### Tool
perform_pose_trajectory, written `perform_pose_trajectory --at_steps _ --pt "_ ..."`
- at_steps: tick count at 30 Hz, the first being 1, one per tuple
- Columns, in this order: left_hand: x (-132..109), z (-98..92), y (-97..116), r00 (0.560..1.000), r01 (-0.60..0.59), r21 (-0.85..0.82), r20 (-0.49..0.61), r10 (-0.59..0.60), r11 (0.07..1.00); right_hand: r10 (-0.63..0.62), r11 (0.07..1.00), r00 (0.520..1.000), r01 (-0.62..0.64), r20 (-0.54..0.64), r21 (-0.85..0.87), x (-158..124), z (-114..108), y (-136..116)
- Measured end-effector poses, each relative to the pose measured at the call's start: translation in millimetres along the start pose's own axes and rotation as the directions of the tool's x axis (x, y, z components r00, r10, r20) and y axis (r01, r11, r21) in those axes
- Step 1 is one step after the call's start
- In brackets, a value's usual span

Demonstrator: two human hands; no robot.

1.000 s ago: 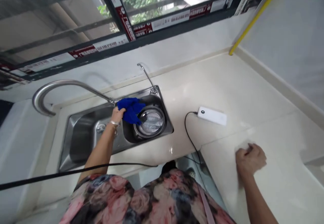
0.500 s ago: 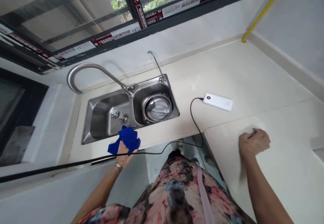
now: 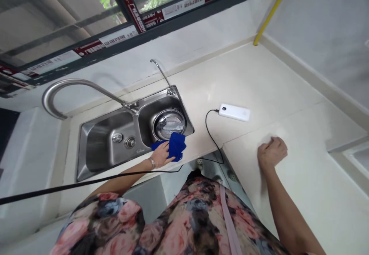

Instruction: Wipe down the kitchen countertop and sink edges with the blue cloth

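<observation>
A blue cloth (image 3: 177,147) lies bunched on the front strip of the countertop (image 3: 201,143), by the sink's right basin. My left hand (image 3: 162,155) is closed on it, its fingers partly hidden by the folds. Over on the right, my right hand (image 3: 272,153) rests on the counter, curled into a loose fist with nothing seen in it. Just behind the cloth, a round steel strainer basket (image 3: 170,124) with metal items inside sits in the right basin of the sink (image 3: 98,143).
A white power bank (image 3: 234,112) lies on the counter; its black cable (image 3: 211,134) drops over the front edge and crosses near my left forearm. A large curved faucet (image 3: 83,84) and a thin tap (image 3: 161,74) rise behind the basins. A yellow pipe (image 3: 272,12) stands in the corner.
My left hand has slid the blue cloth rightward along the counter's front strip, from the left basin to the right one. The view has shifted slightly; my right hand stays resting on the counter.
</observation>
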State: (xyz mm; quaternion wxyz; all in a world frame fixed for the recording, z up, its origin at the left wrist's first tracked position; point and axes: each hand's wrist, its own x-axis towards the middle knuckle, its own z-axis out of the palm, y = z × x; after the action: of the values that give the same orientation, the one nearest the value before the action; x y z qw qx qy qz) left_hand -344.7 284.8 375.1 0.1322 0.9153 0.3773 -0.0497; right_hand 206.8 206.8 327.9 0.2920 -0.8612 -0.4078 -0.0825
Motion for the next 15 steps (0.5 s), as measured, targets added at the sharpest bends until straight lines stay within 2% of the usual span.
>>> perform_pose_trajectory --at_steps 5,10,13,15 --pt "63 -1.9 28 0.999 0.011 0.024 -0.037 -0.010 1.000 0.035 0.999 0.998 -0.033 0.046 -0.028 4 -5 -9" --pt "114 -2.1 56 0.987 0.136 0.039 -0.094 -0.132 0.990 0.066 0.995 0.995 -0.061 0.068 -0.073 8 -8 -14" --pt "136 -2.0 64 0.962 0.240 0.022 -0.140 -0.234 0.971 0.075 0.993 0.996 -0.069 0.058 -0.096 8 -8 -16" --pt "140 -2.9 66 0.950 0.269 0.008 -0.168 -0.264 0.963 0.068 0.994 0.996 -0.063 0.053 -0.092 8 -7 -16"
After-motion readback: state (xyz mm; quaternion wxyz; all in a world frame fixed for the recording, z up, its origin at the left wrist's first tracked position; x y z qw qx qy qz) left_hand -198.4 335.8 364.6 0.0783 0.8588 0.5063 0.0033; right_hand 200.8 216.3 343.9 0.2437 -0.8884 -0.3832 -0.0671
